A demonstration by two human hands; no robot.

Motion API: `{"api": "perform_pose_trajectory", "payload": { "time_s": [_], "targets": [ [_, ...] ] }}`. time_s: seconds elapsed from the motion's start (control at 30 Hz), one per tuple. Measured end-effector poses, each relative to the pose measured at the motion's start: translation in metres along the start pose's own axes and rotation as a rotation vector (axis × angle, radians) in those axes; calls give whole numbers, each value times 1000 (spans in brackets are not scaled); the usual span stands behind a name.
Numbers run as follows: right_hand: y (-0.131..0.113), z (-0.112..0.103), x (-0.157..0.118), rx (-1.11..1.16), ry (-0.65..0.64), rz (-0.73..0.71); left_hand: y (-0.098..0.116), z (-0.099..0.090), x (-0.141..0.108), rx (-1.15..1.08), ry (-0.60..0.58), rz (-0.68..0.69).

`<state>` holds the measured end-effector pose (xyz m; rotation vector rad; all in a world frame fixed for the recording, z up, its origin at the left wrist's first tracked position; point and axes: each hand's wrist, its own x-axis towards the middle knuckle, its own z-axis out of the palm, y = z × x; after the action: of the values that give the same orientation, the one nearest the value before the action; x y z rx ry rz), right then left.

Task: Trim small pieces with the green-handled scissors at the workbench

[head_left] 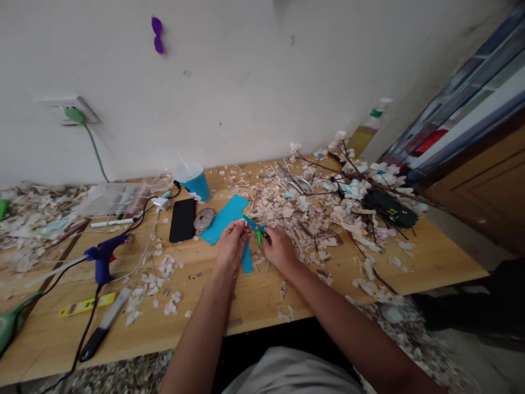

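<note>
Near the middle of the wooden table, my left hand [232, 241] pinches a small pale petal-like piece [247, 229] between thumb and fingers. My right hand [279, 247] is closed on small blue and green scissors [257, 227], whose blades point up and left, close to my left fingertips. Whether the blades touch the piece is too small to tell. Under and behind my left hand lies bright blue paper [229, 214], with a narrow blue strip [247, 259] below the scissors. A round tin [204, 219] sits by the blue paper's left edge.
Pale scraps [283, 205] cover the table's middle. Branches with white flowers [356, 189], metal scissors [296, 180] and a bottle [365, 134] stand or lie to the right. Leftward are a black phone [182, 220], blue cup [194, 181], glue gun [104, 256], yellow packet [88, 304] and cutter [105, 324].
</note>
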<state>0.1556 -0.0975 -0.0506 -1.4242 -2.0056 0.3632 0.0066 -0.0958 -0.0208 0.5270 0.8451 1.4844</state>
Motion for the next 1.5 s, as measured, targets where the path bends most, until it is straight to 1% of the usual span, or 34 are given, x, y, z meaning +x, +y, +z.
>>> {"api": "perform_pose_trajectory", "payload": {
  "time_s": [0.1,0.17,0.3,0.4,0.47,0.6,0.7,0.93,1.17,1.27,1.4,1.5],
  "targets": [
    [2,-1,1,8,46,16,1,0,0,24,21,24],
    [1,-4,1,12,54,-13,1,-2,2,41,36,47],
    [-3,-8,1,-1,-1,-86,-1,-6,4,111,52,90],
    [-5,-8,0,-25,-41,-99,-1,-4,4,192,47,112],
    [-5,-7,0,-40,-53,-95,-2,-3,2,204,33,114],
    [-4,-6,-1,-54,-69,-85,-4,-1,1,76,27,82],
    [-4,-5,-1,-64,-81,-86,-7,-2,2,0,44,41],
    [-5,-5,-1,-76,-91,-81,-13,2,0,-42,33,-50],
    [-8,-8,0,-101,-114,-69,-15,-1,2,-61,62,-24],
    [-8,-8,0,-111,-110,-63,-14,-3,4,-63,50,-28],
    [-4,-4,1,-123,-82,-40,-9,-3,3,-85,62,-56],
    [0,-3,1,-114,-32,-3,-6,-1,2,-105,82,-53]
  ]
}}
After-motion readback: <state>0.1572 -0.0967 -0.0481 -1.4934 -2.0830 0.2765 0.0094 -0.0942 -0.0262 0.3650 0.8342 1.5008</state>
